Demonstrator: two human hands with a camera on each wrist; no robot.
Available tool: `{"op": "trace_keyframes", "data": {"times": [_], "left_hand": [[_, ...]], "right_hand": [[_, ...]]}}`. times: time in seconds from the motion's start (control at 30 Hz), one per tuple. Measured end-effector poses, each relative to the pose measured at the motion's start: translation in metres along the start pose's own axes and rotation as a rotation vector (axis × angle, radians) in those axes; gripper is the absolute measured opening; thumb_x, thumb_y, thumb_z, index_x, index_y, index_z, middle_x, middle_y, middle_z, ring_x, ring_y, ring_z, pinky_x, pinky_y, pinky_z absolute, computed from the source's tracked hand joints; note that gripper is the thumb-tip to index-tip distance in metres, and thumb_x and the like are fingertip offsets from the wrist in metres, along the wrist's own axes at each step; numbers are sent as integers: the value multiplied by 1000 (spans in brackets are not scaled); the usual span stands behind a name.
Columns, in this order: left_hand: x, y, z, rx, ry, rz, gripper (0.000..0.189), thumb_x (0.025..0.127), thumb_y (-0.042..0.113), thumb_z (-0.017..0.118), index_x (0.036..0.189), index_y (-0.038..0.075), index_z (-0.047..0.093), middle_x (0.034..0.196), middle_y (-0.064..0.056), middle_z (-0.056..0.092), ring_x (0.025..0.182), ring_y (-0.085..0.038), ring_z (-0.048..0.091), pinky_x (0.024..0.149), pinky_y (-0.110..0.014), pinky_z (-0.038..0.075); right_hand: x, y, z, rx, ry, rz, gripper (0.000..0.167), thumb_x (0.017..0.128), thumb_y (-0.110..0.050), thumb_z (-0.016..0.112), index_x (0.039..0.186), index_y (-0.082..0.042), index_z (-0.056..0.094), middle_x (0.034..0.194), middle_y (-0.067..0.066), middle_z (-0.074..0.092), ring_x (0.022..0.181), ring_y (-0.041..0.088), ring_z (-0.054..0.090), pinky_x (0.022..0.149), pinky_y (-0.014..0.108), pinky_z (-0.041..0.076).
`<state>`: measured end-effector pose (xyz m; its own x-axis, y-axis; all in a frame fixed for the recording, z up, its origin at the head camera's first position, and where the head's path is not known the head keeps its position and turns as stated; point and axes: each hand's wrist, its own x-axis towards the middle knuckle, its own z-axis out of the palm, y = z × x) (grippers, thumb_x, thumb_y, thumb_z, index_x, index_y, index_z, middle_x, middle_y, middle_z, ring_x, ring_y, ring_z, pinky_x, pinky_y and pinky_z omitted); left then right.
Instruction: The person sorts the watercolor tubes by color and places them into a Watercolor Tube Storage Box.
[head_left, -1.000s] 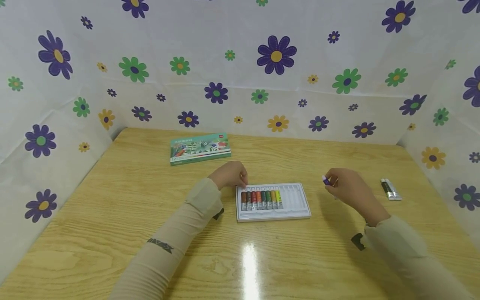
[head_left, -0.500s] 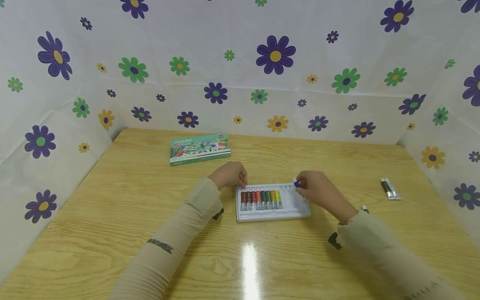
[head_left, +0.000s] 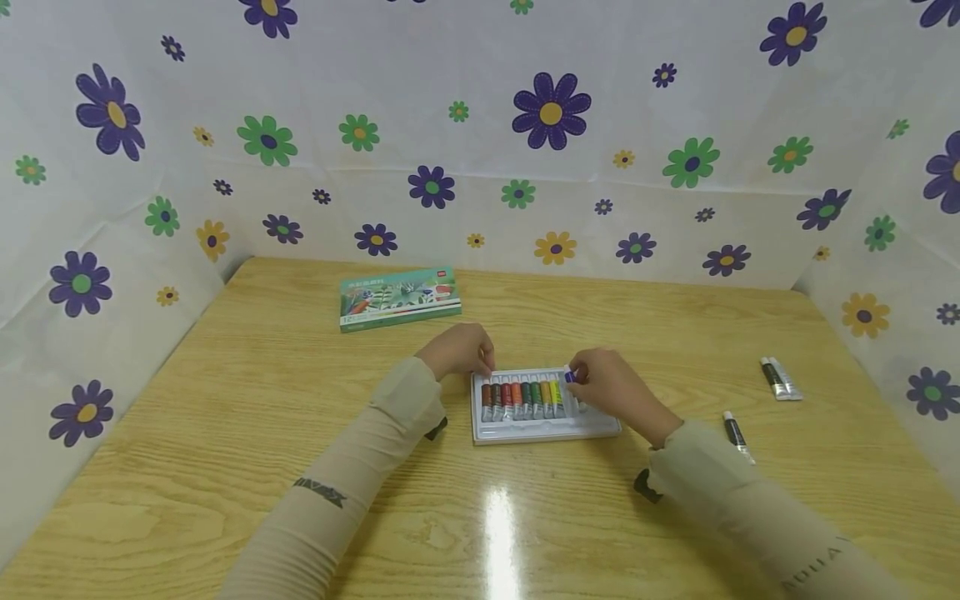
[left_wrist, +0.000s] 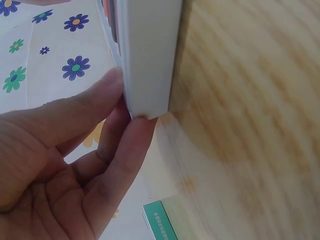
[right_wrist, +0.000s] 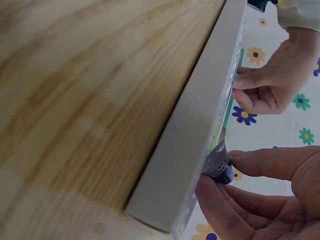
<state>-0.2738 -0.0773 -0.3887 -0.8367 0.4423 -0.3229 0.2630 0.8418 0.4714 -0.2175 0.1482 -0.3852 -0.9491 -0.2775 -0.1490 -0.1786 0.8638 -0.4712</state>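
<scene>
The white plastic tray [head_left: 540, 434] lies on the wooden table and holds a row of small paint tubes [head_left: 522, 400], running from brown through red and green to yellow. At its far left corner my left hand [head_left: 457, 348] pinches the tray, thumb on the rim and a fingertip against the outer wall [left_wrist: 150, 60]. My right hand [head_left: 611, 385] pinches a blue-purple paint tube [right_wrist: 219, 167] between thumb and fingers, over the slots beside the yellow tube. The tube's white cap [head_left: 567, 370] points toward the tray's far edge. My right hand covers the tray's right end.
A green cardboard paint box [head_left: 401, 300] with a flower picture lies at the back left. To the right are a dark paint tube [head_left: 737, 435] and, farther back, a black tube [head_left: 771, 379] beside a whitish one [head_left: 786, 379]. Flower-printed cloth [head_left: 487, 108] encloses the table.
My right hand has moved left with the blue-purple paint tube, from beside the tray to over its slots. A dark tube on the right is now uncovered. My left hand has stayed put.
</scene>
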Motion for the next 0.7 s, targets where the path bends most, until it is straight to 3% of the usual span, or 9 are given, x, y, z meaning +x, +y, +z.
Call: {"op": "trace_keyframes", "data": {"times": [0.33,0.7], "left_hand": [[0,0,0,2,0,4,5,83,9,69,78,7,70,87,-6,69,71,-13,56,68,-23,46],[3,-2,1,5,2,6,6,83,9,69,77,8,70,87,-6,69,70,-13,55,67,-23,45]], "right_hand": [[0,-4,7,23,-34,0,32,85,-10,67,112,3,58,91,15,68,74,18,62,63,28,51],[0,-5,10,-7,-5,-1,31,85,-12,67,111,3,57,88,13,67,71,17,59,62,28,48]]}}
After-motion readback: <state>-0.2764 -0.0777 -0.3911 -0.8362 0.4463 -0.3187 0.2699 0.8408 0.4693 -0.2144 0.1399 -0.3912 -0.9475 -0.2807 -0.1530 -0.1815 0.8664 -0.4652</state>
